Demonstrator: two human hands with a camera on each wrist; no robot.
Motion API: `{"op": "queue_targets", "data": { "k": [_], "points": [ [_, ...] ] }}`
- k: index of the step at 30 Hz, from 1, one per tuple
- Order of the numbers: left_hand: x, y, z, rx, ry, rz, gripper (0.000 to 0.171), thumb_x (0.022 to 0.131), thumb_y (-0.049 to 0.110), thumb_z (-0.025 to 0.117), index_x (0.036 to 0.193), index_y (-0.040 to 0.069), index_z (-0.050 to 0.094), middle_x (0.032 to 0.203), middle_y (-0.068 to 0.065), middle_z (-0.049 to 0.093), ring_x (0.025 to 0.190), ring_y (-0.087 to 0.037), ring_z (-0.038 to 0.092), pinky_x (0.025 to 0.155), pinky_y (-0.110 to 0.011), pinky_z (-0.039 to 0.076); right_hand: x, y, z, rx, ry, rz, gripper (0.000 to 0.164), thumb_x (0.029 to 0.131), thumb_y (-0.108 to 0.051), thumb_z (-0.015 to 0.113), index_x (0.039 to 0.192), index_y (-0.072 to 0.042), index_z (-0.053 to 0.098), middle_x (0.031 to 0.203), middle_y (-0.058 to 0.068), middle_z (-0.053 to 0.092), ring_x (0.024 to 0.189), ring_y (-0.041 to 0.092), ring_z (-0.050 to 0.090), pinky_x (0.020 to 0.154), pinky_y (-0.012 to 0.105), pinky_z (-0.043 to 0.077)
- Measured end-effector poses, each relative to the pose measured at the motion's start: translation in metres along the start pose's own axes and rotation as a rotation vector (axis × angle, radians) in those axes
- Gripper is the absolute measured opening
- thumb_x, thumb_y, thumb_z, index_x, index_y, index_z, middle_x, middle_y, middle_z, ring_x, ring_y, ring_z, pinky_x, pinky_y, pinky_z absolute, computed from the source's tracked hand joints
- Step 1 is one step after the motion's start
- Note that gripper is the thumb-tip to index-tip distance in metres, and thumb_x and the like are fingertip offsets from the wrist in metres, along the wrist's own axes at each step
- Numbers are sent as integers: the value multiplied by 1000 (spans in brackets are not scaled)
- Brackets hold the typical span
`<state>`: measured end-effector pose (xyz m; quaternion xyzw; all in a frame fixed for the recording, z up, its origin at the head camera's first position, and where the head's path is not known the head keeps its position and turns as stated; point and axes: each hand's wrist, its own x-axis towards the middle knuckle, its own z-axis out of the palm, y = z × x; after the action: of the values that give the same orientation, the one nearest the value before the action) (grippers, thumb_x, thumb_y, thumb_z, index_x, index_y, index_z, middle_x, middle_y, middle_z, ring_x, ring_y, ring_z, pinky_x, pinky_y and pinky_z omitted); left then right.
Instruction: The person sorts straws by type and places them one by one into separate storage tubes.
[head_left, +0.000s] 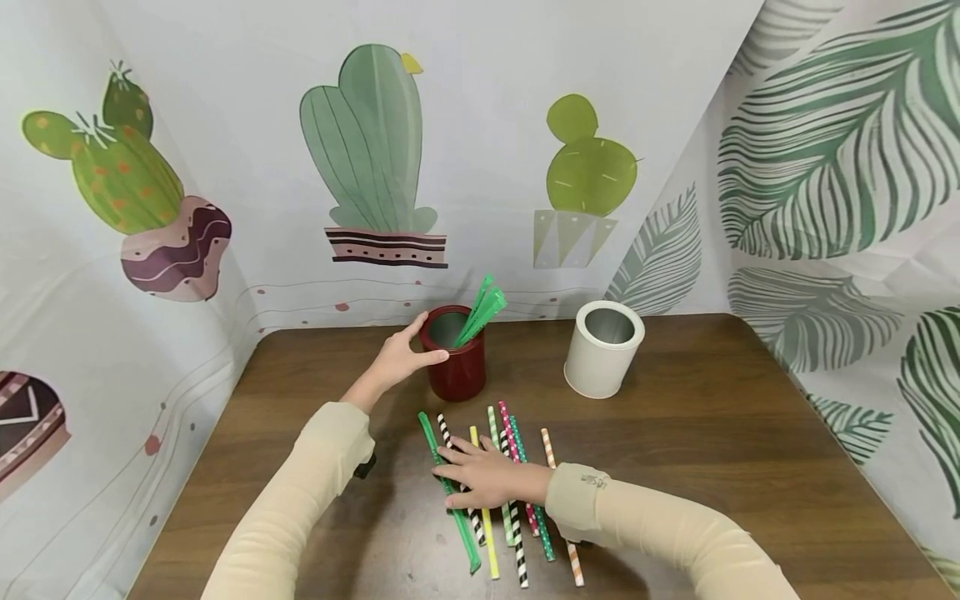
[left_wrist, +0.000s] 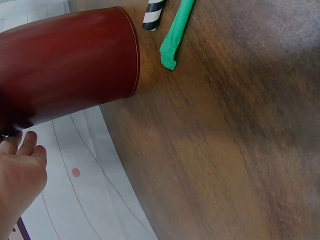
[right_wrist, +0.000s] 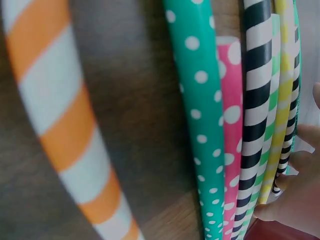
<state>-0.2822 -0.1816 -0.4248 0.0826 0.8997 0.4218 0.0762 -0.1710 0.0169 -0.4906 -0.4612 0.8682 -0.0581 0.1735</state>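
My left hand (head_left: 396,360) holds a dark red can (head_left: 459,377) at its rim, thumb across the front and fingers at the left side. Green wrapped straws (head_left: 483,312) lean out of that can. Fingers spread, my right hand (head_left: 480,479) lies over a row of paper straws on the table. Its fingertips reach a green wrapped straw (head_left: 467,542) at the row's left end. Beneath the hand are a black-and-white straw (head_left: 477,530) and a yellow striped straw (head_left: 491,557). Teal dotted (right_wrist: 200,100) and pink dotted straws (right_wrist: 231,115) show in the right wrist view.
A white can (head_left: 596,367) with an open top stands at the back right of the brown wooden table (head_left: 697,417). An orange-striped straw (head_left: 575,567) lies a little apart at the row's right. Behind the table hangs a cactus-printed cloth (head_left: 487,167).
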Motion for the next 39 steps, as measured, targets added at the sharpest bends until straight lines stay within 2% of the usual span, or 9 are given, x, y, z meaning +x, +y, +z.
{"op": "queue_targets", "data": {
  "k": [8, 10, 13, 17, 22, 24, 28, 35, 39],
  "points": [
    [0, -1, 0, -11, 7, 3, 90, 71, 53, 64, 142, 22, 18, 147, -6, 21, 134, -27, 19, 102, -50, 26, -7, 1, -3, 25, 17, 15, 51, 88, -50, 41, 134, -27, 38, 145, 0, 27, 135, 24, 17, 101, 56, 21],
    [0, -1, 0, -9, 9, 1, 90, 71, 53, 64, 142, 22, 18, 146, -6, 21, 134, -27, 20, 102, -50, 27, -6, 1, -4, 26, 47, 13, 50, 88, -48, 44, 132, -26, 41, 143, 1, 31, 134, 24, 20, 100, 55, 24],
    [0, -2, 0, -8, 11, 1, 90, 71, 53, 65, 142, 23, 18, 146, -6, 22, 134, -27, 20, 102, -50, 27, -2, 1, -6, 36, 159, -10, 48, 86, -42, 51, 127, -19, 48, 134, 4, 44, 129, 24, 32, 99, 49, 31],
    [1, -2, 0, -9, 10, 3, 90, 71, 53, 65, 142, 23, 18, 146, -6, 21, 134, -27, 20, 102, -50, 28, 8, -1, -9, 153, 314, 8, 43, 82, -31, 60, 119, -10, 54, 117, 5, 57, 110, 18, 51, 90, 33, 43],
    [1, -2, 0, -4, 9, 9, 90, 71, 53, 65, 142, 22, 18, 146, -6, 22, 134, -26, 21, 101, -50, 28, 23, -4, -11, 369, 392, 121, 41, 78, -21, 66, 115, -6, 56, 101, 7, 62, 83, 12, 60, 72, 22, 48],
    [1, -1, 0, -3, 10, 10, 90, 71, 52, 65, 142, 22, 19, 146, -5, 22, 133, -26, 21, 101, -49, 28, 29, -6, -10, 407, 407, 172, 42, 76, -19, 68, 113, -5, 57, 95, 7, 63, 78, 12, 61, 68, 21, 47],
    [1, -2, 0, -1, 12, 11, 90, 71, 52, 65, 142, 21, 19, 146, -6, 23, 133, -26, 22, 102, -49, 28, 39, -10, -9, 427, 411, 241, 44, 72, -19, 70, 112, -4, 57, 89, 6, 64, 78, 14, 60, 67, 22, 47],
    [2, -2, 0, -7, 10, 9, 90, 71, 53, 64, 142, 22, 19, 146, -5, 23, 134, -27, 21, 101, -50, 28, 49, -18, -6, 440, 380, 259, 44, 72, -16, 70, 113, -5, 57, 87, 6, 65, 79, 14, 61, 65, 20, 47],
    [1, -1, 0, -4, 5, 8, 91, 71, 54, 64, 142, 22, 18, 146, -6, 22, 134, -28, 21, 101, -51, 28, 52, -23, -2, 424, 384, 266, 44, 71, -18, 71, 112, -7, 58, 84, 2, 64, 74, 11, 60, 61, 19, 46]
  ]
}}
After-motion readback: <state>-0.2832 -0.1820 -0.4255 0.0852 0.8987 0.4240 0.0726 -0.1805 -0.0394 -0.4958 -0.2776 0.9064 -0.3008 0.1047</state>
